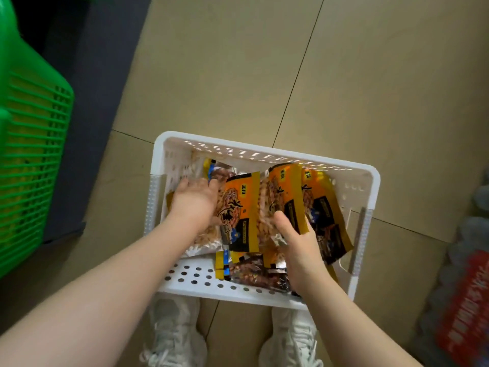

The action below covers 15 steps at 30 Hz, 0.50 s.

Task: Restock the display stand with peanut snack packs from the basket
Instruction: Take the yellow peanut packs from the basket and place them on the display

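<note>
A white perforated plastic basket (365,186) sits on the floor in front of my feet. Inside lie several orange-and-black peanut snack packs with clear windows. My left hand (194,198) reaches into the left half and closes around one pack (238,207), fingers under its far edge. My right hand (299,242) grips the lower edge of another pack (287,197) standing tilted in the right half, thumb on its front. More packs (248,268) lie flat near the basket's near wall. The display stand is out of view.
A green slatted plastic basket (29,154) stands at the left on a dark base. Shrink-wrapped bottles with a red label (460,295) lie at the right edge. The floor is beige tile. My white sneakers (174,332) stand just below the white basket.
</note>
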Each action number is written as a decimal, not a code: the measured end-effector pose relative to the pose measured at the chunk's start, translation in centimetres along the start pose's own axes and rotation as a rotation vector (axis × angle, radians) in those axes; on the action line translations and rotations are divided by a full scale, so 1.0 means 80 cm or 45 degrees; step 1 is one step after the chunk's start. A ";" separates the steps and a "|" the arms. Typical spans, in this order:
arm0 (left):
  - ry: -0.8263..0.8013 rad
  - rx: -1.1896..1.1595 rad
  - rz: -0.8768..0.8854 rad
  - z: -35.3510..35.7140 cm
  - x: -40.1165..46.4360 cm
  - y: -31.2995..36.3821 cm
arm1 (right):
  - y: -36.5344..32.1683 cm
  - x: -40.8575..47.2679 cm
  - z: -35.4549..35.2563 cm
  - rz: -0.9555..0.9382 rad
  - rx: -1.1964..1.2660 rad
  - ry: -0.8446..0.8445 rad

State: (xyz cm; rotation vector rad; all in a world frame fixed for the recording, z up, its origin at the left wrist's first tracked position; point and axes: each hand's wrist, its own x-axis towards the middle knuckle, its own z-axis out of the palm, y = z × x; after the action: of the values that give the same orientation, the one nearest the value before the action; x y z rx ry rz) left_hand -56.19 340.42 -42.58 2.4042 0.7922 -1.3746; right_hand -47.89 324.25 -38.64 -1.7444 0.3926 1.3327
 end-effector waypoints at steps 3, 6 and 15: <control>-0.014 0.112 0.059 -0.005 -0.012 -0.009 | 0.009 -0.001 0.006 -0.028 -0.284 0.223; 0.064 0.204 0.116 -0.016 -0.035 -0.008 | -0.005 -0.009 -0.002 0.004 -0.276 0.428; 0.303 0.112 -0.003 -0.111 -0.230 -0.027 | -0.190 -0.175 -0.033 -0.464 -0.383 0.097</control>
State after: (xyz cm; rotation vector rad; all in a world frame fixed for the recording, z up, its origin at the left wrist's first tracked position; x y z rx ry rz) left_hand -58.53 340.34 -22.18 2.6712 0.8061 -1.1604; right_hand -40.95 327.20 -19.20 -2.0025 -0.0915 1.1031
